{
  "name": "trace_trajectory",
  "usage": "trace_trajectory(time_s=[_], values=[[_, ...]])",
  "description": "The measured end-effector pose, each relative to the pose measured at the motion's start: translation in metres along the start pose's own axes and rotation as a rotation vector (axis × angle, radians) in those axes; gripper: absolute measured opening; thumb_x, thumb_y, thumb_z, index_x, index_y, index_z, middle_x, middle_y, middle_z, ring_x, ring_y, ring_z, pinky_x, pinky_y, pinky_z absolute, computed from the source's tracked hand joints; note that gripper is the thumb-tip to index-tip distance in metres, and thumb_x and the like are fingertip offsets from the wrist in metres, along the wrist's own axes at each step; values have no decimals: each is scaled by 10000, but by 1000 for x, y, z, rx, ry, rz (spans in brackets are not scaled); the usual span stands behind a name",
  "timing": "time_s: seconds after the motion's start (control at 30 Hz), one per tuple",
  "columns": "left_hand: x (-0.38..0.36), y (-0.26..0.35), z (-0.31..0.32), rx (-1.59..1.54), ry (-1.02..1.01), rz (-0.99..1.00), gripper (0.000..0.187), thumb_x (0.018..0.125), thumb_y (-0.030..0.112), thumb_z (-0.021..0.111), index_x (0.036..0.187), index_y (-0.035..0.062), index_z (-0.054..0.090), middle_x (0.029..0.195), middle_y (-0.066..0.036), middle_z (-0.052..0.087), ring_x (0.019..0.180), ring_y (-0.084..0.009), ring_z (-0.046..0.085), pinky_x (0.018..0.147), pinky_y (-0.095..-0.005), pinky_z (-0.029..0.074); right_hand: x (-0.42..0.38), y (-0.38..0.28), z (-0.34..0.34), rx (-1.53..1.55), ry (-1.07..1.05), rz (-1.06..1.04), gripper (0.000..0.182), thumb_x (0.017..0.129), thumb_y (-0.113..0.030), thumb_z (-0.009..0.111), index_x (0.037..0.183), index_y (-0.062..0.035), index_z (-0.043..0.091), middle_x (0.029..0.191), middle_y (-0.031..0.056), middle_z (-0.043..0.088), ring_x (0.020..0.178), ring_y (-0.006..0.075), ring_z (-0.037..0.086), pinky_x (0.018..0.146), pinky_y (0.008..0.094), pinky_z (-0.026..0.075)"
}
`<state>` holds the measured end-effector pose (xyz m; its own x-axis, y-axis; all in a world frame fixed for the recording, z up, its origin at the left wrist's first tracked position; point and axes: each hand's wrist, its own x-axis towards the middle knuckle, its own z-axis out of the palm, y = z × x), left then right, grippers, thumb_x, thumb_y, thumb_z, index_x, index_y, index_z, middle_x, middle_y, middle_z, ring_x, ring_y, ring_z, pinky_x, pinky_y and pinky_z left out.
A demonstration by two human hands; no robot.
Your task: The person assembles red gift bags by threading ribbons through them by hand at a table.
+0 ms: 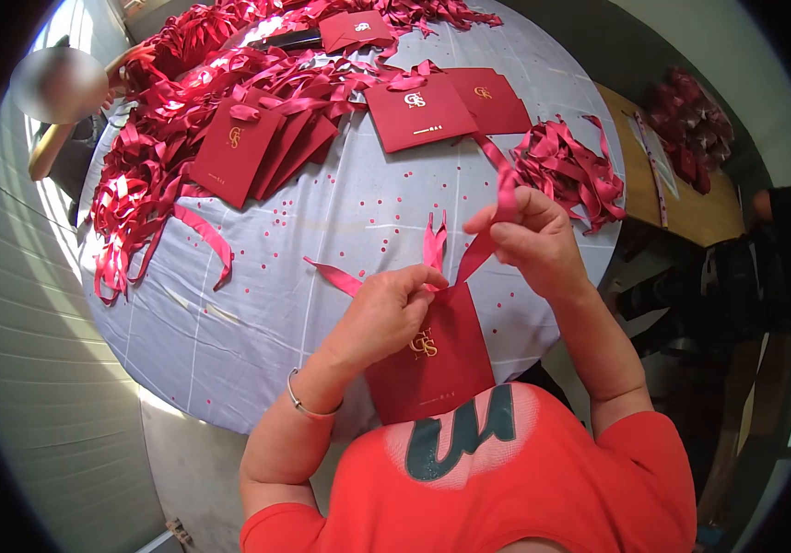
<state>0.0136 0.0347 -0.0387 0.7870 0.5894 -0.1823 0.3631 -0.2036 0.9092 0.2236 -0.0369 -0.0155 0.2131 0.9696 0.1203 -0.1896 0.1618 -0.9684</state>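
Observation:
A dark red paper gift bag (441, 378) with a gold logo lies flat at the table's near edge, against my body. My left hand (381, 318) pinches at its top edge, fingers closed on a red ribbon where it meets the bag. One ribbon end (333, 276) sticks out to the left, and a ribbon loop (434, 244) with pointed tips stands up beyond the fingers. Raised to the right, my right hand (538, 240) grips the ribbon (506, 189) between thumb and fingers. This stretch runs from the bag's top up past the hand.
Finished-looking red bags (239, 152) overlap at the left, and more bags (423, 111) lie at the back. Heaps of red ribbon (146, 175) cover the left side; another pile (570, 170) sits right. Small red dots are scattered over the cloth (257, 341). Another person's arm (50, 147) is at the far left.

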Motion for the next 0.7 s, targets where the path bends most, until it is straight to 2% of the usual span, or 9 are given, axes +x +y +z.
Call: trace_trajectory(time_s=[0.07, 0.2, 0.3, 0.37, 0.5, 0.53, 0.57, 0.67, 0.7], values=[[2, -10, 3, -123, 3, 61, 220, 890, 63, 582, 1091, -14, 628, 714, -142, 660, 696, -163, 653, 663, -331, 508, 0, -15, 17, 13, -166, -15, 157, 852, 83, 617, 940, -47, 625, 945, 150, 715, 741, 99, 659, 583, 225, 511], [1, -13, -1, -62, -46, 177, 209, 917, 109, 594, 1079, -20, 623, 743, -117, 656, 726, -111, 610, 658, -318, 496, 5, -16, 41, -86, -462, -78, 186, 813, 94, 689, 973, 9, 648, 885, 75, 693, 748, 82, 634, 652, 227, 499], [4, -6, 2, -439, -66, 201, 199, 891, 120, 621, 1032, -19, 610, 872, -116, 663, 806, -163, 630, 684, -328, 506, 8, -18, 48, -201, -577, -109, 192, 804, 75, 719, 979, 20, 661, 829, 17, 651, 734, 71, 608, 642, 225, 471], [5, -15, 4, -358, -19, 233, 196, 880, 115, 622, 1020, -23, 615, 847, -126, 667, 782, -188, 644, 674, -341, 507, 7, -20, 52, -221, -598, -82, 175, 814, 73, 712, 967, 15, 651, 844, 21, 652, 733, 69, 602, 643, 227, 470], [6, -18, 1, -14, 1, 251, 160, 857, 79, 610, 965, -38, 626, 791, -185, 668, 712, -274, 669, 649, -374, 509, 5, -17, 54, 46, -312, -101, 93, 885, 12, 662, 963, -6, 615, 861, 71, 691, 738, 69, 609, 612, 204, 454], [4, -10, -2, 15, -27, 145, 107, 843, -1, 585, 922, -5, 657, 798, -101, 690, 798, -152, 670, 716, -309, 526, 6, -23, 52, 67, -231, -98, 68, 905, -10, 647, 964, -14, 612, 857, 79, 696, 749, 71, 619, 604, 197, 449], [3, -8, -2, 12, -23, 146, 107, 843, -1, 585, 922, -5, 657, 798, -101, 690, 798, -152, 670, 716, -309, 526, 8, -26, 54, 5, -111, -178, 38, 944, -56, 612, 965, -25, 610, 849, 84, 698, 769, 84, 647, 593, 191, 443], [2, -6, 1, 35, 11, 155, 102, 852, 14, 586, 931, -18, 643, 803, -151, 676, 764, -213, 676, 685, -330, 516, 18, -13, 36, 9, 82, -232, 162, 994, -143, 561, 1082, -24, 630, 919, 91, 699, 845, 137, 677, 707, 229, 524], [2, -6, 2, 70, 85, 220, 106, 849, 16, 583, 936, -29, 623, 828, -199, 656, 780, -316, 653, 690, -388, 508, 22, -13, 38, 8, 76, -231, 162, 994, -143, 561, 1082, -24, 630, 919, 91, 699, 845, 137, 677, 707, 229, 524]])
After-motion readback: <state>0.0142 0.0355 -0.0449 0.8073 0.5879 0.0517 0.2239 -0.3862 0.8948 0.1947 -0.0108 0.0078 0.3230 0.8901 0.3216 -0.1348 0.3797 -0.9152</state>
